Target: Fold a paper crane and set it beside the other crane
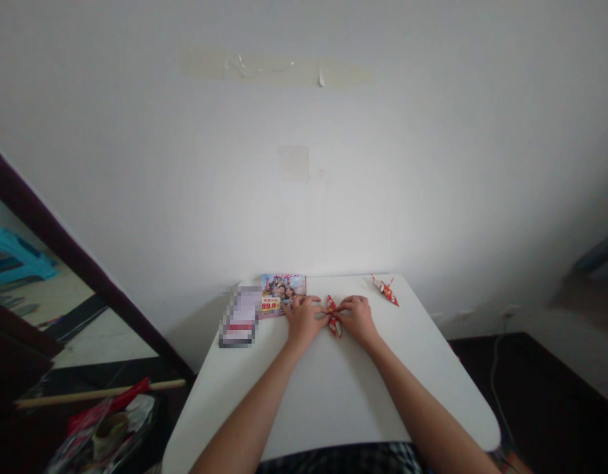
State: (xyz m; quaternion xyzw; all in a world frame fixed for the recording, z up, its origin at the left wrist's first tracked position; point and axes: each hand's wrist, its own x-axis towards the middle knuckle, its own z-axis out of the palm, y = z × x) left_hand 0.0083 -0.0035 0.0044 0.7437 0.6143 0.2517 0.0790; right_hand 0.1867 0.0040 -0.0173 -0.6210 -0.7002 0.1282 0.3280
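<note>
Between my two hands is a folded red printed paper crane (335, 325), held just over the white table (328, 408). The fingers of my left hand (304, 319) pinch its left side near the middle. From the other side, my right hand (356, 319) pinches it too, fingertips close to those of the left. Parts of the folded paper stick out above and below the fingertips; its centre is mostly covered. A second red and white paper crane (385, 291) lies at the table's far right corner.
A colourful printed leaflet (284, 286) lies at the back left, partly behind my left hand. Beside it is a blurred-out phone-like slab (241, 316). A white wall (333, 224) rises behind the table. On the floor at left, a bin bag (111, 428) holds rubbish.
</note>
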